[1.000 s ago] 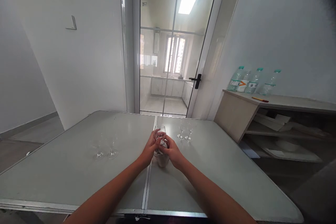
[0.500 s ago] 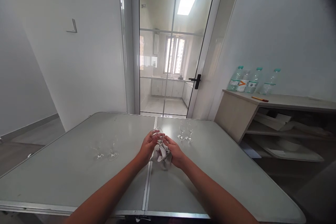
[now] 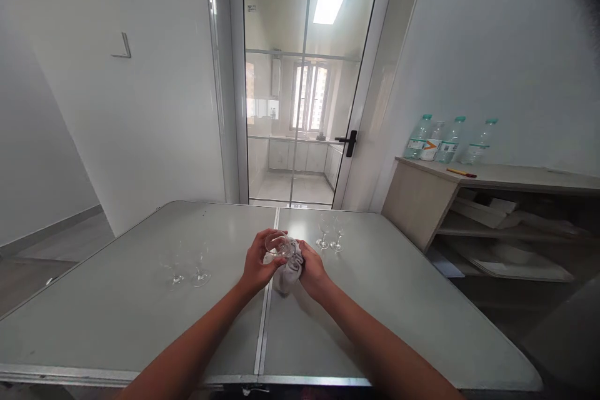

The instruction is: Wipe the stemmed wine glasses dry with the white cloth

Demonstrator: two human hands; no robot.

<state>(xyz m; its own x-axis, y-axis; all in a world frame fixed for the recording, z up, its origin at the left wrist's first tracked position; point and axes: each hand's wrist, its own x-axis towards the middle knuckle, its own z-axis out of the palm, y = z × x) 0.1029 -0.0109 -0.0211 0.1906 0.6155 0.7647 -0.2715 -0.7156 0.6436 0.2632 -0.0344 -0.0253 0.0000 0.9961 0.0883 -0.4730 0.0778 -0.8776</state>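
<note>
My left hand (image 3: 259, 264) is wrapped round the bowl of a clear wine glass (image 3: 276, 244), which is tipped so its rim faces me. A crumpled, pale grey cloth (image 3: 293, 267) is bunched in my right hand (image 3: 312, 269) and presses against the glass at its stem end. The base of the glass is hidden by the cloth and fingers. Both hands are close together above the middle seam of the table (image 3: 201, 319).
Two stemmed glasses (image 3: 200, 275) stand on the table at left. Two more stemmed glasses (image 3: 323, 240) stand at the far right of the seam. A wooden shelf unit (image 3: 422, 194) borders the table's right side, with several plastic bottles (image 3: 449, 140) on top. Behind is a glass door (image 3: 304, 94).
The glass has gone from upright to tilted, its rim turned toward me. My left hand has shifted left round the bowl. The cloth has moved up with my right hand to the stem end.
</note>
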